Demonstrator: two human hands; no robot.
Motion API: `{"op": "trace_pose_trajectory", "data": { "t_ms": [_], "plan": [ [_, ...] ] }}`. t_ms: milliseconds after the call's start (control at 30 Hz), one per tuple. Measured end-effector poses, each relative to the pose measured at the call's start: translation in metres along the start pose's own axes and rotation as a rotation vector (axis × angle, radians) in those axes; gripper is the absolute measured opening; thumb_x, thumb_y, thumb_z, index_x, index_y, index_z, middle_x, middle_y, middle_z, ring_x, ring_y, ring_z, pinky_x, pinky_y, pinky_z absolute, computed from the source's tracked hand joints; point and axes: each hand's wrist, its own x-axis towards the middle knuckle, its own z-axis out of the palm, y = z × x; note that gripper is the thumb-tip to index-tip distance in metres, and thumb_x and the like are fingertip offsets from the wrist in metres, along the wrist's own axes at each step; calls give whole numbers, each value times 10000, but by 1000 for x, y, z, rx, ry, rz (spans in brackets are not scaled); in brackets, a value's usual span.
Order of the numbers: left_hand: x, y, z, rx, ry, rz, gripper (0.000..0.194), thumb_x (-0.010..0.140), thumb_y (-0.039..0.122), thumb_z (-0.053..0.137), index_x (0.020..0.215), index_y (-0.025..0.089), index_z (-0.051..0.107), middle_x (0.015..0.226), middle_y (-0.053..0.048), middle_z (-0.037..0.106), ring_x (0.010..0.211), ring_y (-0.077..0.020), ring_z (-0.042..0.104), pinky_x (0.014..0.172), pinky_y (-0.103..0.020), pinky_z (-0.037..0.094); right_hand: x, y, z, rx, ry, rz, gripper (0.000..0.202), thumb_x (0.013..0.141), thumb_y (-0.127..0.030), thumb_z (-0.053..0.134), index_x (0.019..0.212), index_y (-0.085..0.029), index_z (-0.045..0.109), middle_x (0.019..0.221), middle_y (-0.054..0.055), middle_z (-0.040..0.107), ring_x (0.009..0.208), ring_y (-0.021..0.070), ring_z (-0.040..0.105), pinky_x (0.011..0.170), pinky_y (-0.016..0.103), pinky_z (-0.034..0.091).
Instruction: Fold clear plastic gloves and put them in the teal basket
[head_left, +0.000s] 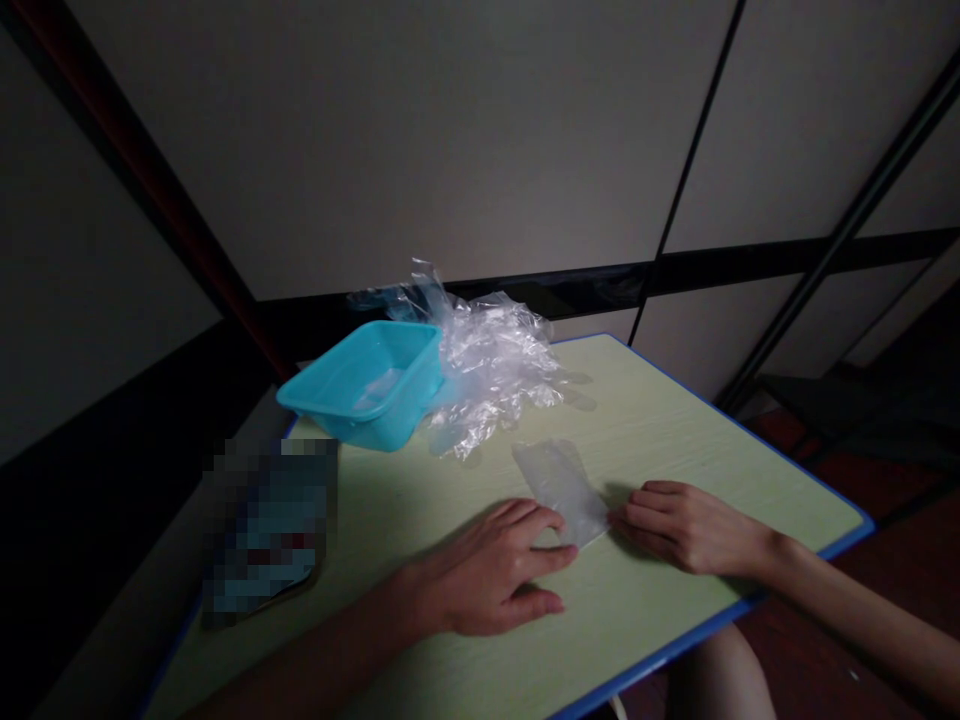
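Note:
A flat, roughly rectangular piece of thin translucent plastic (559, 485) lies on the table between my hands. My left hand (506, 570) rests at its near left side, palm down and fingers apart, with the index and middle fingertips by its lower edge. At the lower right corner is my right hand (675, 525), its fingers curled together and closed on that corner; the fingertips are partly hidden. Beyond them spreads a crumpled heap of clear plastic gloves (495, 355). Beside the heap stands a turquoise plastic basin (401, 415) with some whitish plastic on its bottom.
The pale green table (645, 410) has a blue edge. A blurred-out packet (274, 535) lies at its left side. Light cabinet panels (450, 130) with dark strips rise close behind the table. A knee (720, 675) shows below the front edge.

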Motion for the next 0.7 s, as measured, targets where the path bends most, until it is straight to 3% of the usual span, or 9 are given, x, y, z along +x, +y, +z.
{"op": "trace_pose_trajectory", "data": {
  "t_ms": [567, 700],
  "plan": [
    [-3, -8, 6, -5, 95, 92, 347, 822, 396, 518, 1061, 156, 592, 1155, -118, 531, 1098, -244, 453, 951, -391, 338, -1, -1, 0, -56, 90, -18, 370, 930, -136, 270, 749, -148, 593, 710, 36, 594, 596, 145, 478, 527, 294, 380],
    [0, -5, 7, 5, 175, 19, 338, 808, 270, 538, 1121, 143, 528, 1139, -94, 551, 1076, -207, 476, 970, -359, 335, -4, -1, 2, -57, 84, 8, 313, 916, -126, 313, 797, -155, 601, 822, 54, 633, 717, 154, 547, 596, 308, 441]
  ]
}}
